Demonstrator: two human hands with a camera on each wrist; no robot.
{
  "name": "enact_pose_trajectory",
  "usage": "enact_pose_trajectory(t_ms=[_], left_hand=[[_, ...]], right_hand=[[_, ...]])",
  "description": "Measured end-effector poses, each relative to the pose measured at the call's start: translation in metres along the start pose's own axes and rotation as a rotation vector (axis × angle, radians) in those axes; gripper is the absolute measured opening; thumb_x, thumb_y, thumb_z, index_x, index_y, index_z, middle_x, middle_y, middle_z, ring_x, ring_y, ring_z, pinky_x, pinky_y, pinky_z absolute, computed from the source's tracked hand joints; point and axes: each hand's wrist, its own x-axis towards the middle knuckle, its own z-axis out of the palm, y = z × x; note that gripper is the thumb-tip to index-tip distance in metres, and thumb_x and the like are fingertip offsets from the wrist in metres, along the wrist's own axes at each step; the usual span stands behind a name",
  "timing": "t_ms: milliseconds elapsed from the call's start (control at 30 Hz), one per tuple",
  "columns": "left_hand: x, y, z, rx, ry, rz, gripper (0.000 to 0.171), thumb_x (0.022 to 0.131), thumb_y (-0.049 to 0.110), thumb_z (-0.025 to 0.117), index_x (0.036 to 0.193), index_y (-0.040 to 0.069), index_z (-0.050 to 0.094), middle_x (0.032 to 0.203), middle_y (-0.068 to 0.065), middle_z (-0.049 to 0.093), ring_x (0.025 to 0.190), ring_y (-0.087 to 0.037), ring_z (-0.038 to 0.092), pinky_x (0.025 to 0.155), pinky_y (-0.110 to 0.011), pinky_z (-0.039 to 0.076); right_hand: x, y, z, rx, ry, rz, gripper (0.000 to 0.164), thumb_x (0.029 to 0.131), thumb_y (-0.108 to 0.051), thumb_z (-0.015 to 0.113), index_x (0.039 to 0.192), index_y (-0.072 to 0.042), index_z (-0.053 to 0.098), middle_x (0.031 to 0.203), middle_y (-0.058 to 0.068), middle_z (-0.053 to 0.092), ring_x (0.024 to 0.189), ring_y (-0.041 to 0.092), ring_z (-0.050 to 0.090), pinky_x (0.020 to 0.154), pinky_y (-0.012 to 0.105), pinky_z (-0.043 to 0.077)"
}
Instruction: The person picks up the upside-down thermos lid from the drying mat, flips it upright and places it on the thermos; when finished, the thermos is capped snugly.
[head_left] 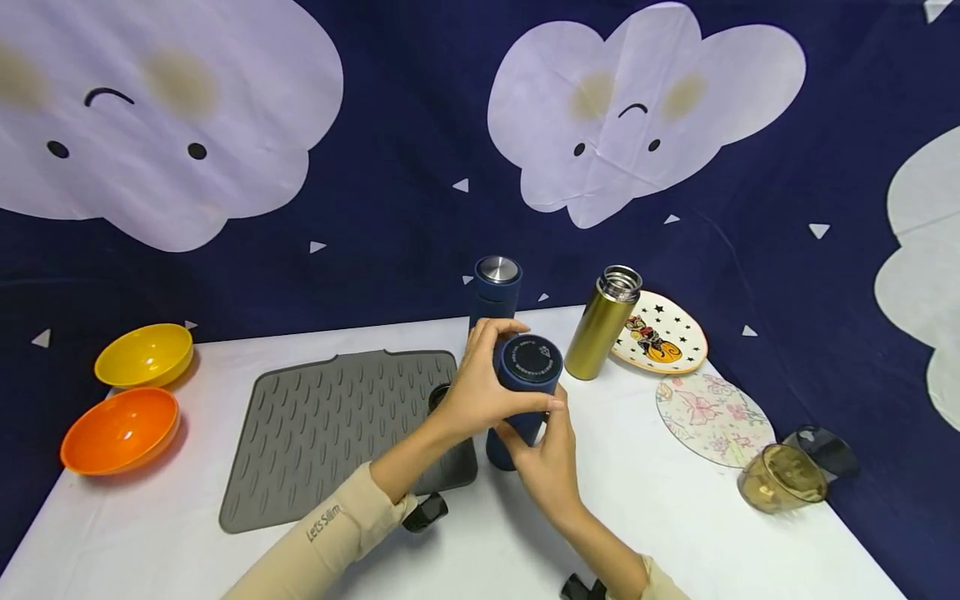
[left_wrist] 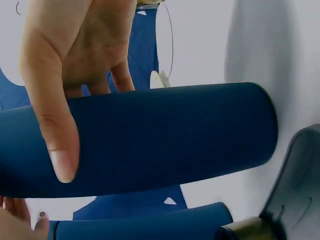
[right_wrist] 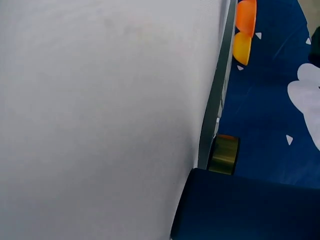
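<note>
Upright between both hands is a dark blue vacuum flask (head_left: 516,442), its black end with a ring of printing facing up. My left hand (head_left: 480,396) grips it near the top, thumb in front and fingers curving behind. Lower down, my right hand (head_left: 551,475) holds the side, its thumb (left_wrist: 62,155) lying across the flask in the left wrist view. The right wrist view shows only the flask's lower part (right_wrist: 255,207), no hand. Whether its lower end touches the table cannot be told. Behind stands another blue flask (head_left: 497,292) with a steel-topped lid.
An uncapped gold flask (head_left: 600,329) stands behind right, before a patterned plate (head_left: 686,350). A gold cap (right_wrist: 224,155) sits on the grey mat (head_left: 330,442). Yellow (head_left: 142,358) and orange bowls (head_left: 120,433) lie left; a floral disc (head_left: 712,417) and amber cup (head_left: 780,479) right.
</note>
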Motion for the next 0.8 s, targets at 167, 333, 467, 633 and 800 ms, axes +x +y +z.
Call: enact_pose_trajectory(t_ms=[167,333,467,633,800], left_hand=[[0.0,-0.0035,-0.0023,-0.256,-0.122,0.07,0.077,0.075,0.006,0.066,0.145,0.001,0.033,0.142,-0.021,0.046,0.126,-0.03,0.049,0.111,-0.046,0.037],[0.0013,-0.0028,0.0008,-0.147,-0.112,0.018,0.086,0.077,0.017,0.08,0.148,0.01,0.033,0.143,-0.01,0.051,0.124,-0.02,0.055,0.108,-0.038,0.043],[0.0036,-0.005,-0.0012,-0.317,-0.159,-0.036,0.089,0.07,-0.002,0.077,0.147,0.014,0.033,0.148,-0.012,0.049,0.129,-0.03,0.053,0.111,-0.045,0.04],[-0.0002,-0.004,0.0023,-0.102,-0.051,-0.01,0.095,0.069,0.014,0.087,0.148,0.019,0.033,0.15,-0.005,0.038,0.132,-0.02,0.044,0.112,-0.043,0.036],[-0.0017,-0.0032,0.0027,-0.236,-0.074,0.074,0.072,0.075,0.01,0.069,0.139,0.002,0.037,0.141,-0.021,0.049,0.126,-0.038,0.051,0.11,-0.051,0.039]], right_hand=[[0.0008,0.0003,-0.0008,0.009,-0.005,0.017,0.077,0.079,-0.008,0.083,0.143,-0.008,0.04,0.133,0.007,0.057,0.12,0.018,0.054,0.097,0.047,0.046],[0.0013,0.0,-0.0005,0.004,-0.008,0.008,0.077,0.078,-0.004,0.082,0.142,-0.008,0.04,0.134,0.007,0.056,0.123,0.018,0.054,0.1,0.047,0.046],[-0.0018,-0.0008,-0.0004,-0.006,-0.015,-0.007,0.078,0.077,-0.004,0.082,0.143,-0.009,0.04,0.137,0.006,0.054,0.125,0.019,0.053,0.101,0.049,0.045],[-0.0028,-0.0012,-0.0007,-0.008,-0.021,-0.017,0.077,0.077,-0.003,0.082,0.143,-0.009,0.04,0.138,0.007,0.054,0.128,0.021,0.051,0.105,0.051,0.042],[-0.002,-0.0006,-0.0023,-0.001,-0.024,0.005,0.075,0.077,-0.005,0.083,0.14,-0.009,0.042,0.134,0.006,0.056,0.122,0.019,0.054,0.101,0.049,0.046]])
